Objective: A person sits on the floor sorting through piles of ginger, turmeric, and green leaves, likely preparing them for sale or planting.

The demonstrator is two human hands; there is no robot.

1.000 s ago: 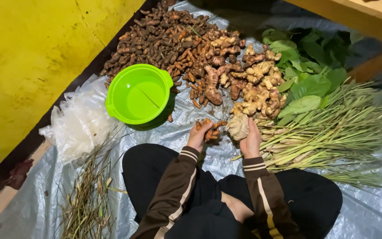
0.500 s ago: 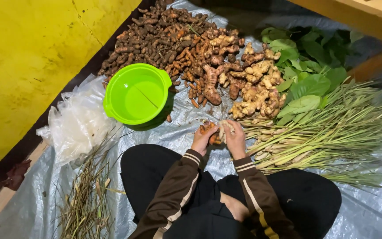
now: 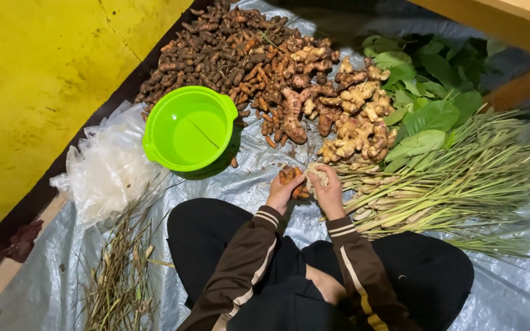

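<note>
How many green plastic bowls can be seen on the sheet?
1. The green bowl stands on the grey sheet, left of the root pile and beyond the left hand. Another could be hidden under the heaps.

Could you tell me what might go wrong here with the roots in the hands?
Both hands, left hand and right hand, hold small orange roots above the plastic sheet; a piece could drop and possibly roll under the bowl. The lemongrass lies right beside the right hand, so the sleeve may drag stalks out of place. The root pile might slide forward if nudged.
</note>
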